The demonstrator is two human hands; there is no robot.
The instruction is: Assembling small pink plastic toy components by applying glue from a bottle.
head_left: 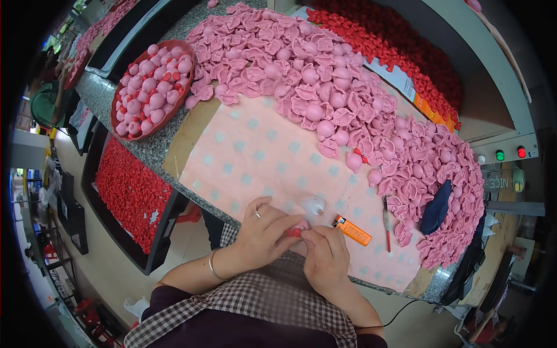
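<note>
A small red piece (pixel 294 232) sits pinched at the table's near edge.

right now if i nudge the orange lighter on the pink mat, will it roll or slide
The orange lighter lies flat on its broad side on the pink mat, so it would likely slide, not roll. It looks small and rigid, probably light. The cloth-like mat may drag on it or bunch up a little.

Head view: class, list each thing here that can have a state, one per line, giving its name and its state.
Left hand: pinching a small red piece, ring and bangle on.
Right hand: closed on the same small red piece.
Orange lighter: lying flat, unlit.
Red bowl: heaped with pink balls.
Pink shells: piled loose along the table.
Green lamp: lit.
Red lamp: lit.
</note>
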